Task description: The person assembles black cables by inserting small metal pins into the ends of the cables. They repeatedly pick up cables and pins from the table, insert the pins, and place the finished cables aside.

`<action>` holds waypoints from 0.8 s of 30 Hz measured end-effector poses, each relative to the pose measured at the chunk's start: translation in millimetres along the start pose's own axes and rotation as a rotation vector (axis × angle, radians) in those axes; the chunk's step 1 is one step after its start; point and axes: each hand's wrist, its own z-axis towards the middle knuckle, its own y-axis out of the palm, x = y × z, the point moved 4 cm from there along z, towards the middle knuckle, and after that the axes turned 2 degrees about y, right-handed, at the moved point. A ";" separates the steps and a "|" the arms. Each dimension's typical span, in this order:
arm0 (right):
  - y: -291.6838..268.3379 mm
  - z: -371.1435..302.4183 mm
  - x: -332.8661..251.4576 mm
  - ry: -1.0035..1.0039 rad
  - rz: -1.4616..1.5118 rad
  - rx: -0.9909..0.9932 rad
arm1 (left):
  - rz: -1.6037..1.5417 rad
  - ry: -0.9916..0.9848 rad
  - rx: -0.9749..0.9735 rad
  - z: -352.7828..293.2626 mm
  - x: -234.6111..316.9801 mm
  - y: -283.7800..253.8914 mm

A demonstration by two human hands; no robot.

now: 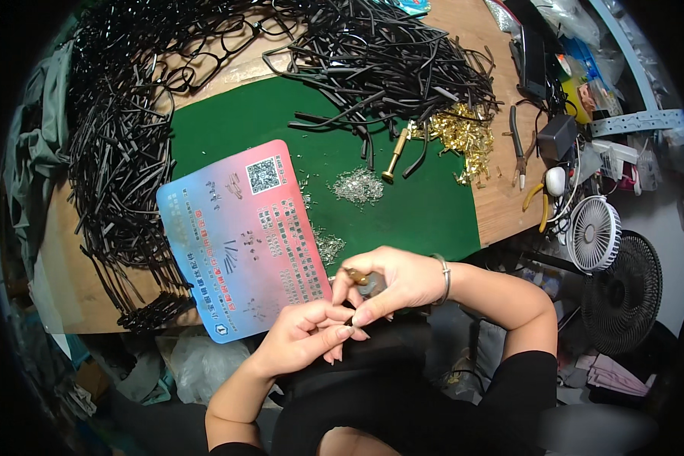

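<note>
My left hand is closed in a pinch at the table's near edge, its fingertips meeting those of my right hand. What lies between the fingertips is too small and covered to make out. My right hand is curled round a brass-coloured tool, whose rounded end shows by the forefinger; the rest is hidden in the fingers. Just left of both hands lies a pink and blue printed sheet with small parts on it. Beyond them, a heap of tiny silver screws sits on the green mat.
Black eyeglass temples are heaped at the back and down the left side, with eyeglass frames among them. Gold-coloured small parts lie at right, near a brass tool. Pliers and a white fan are farther right.
</note>
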 end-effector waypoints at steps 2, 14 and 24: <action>0.5 2.1 15.1 0.082 0.074 -0.037 | 0.134 0.073 0.017 -2.4 0.1 2.2; -19.8 -29.3 7.1 0.008 -0.829 0.553 | 0.340 0.151 0.396 12.7 -4.5 -11.0; -31.1 -25.6 4.6 -0.267 -1.506 0.931 | 0.420 0.211 0.560 21.1 -6.2 -24.5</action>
